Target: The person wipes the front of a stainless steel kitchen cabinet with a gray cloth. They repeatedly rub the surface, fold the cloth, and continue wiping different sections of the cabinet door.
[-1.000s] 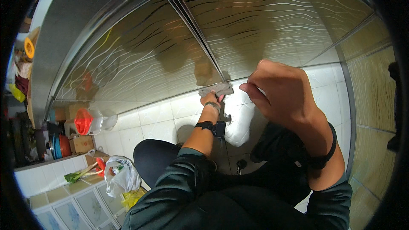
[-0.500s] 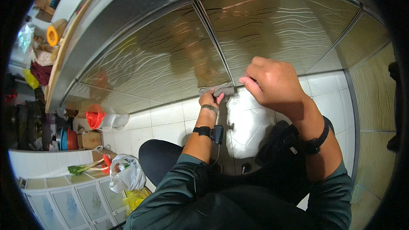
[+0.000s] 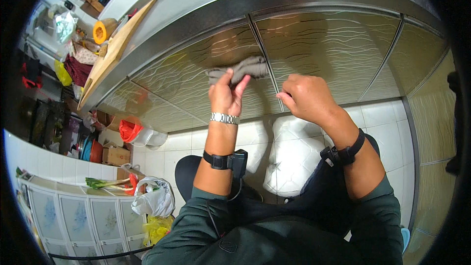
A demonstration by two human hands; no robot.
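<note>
A grey-brown cloth [image 3: 249, 68] lies bunched against the glossy, wave-patterned cabinet door [image 3: 196, 76]. My left hand [image 3: 225, 99], with a metal watch at its wrist, grips the cloth and presses it to the panel just left of the metal strip [image 3: 262, 54] between two doors. In front of the neighbouring door, my right hand [image 3: 310, 99] is curled into a loose fist with the thumb along the side. Nothing shows in it, and it looks apart from the panel.
A steel counter edge [image 3: 206, 17] runs above the doors, with a wooden board [image 3: 115, 51] and a cut pumpkin [image 3: 102, 31] at left. On the left also are a bin with a red bag [image 3: 129, 130], a white plastic bag [image 3: 153, 201] and spring onions [image 3: 100, 183]. White tiles cover the floor.
My left hand has moved the cloth from the door's bottom edge up and slightly left across the panel. The right fist stays much the same, and the view has shifted.
</note>
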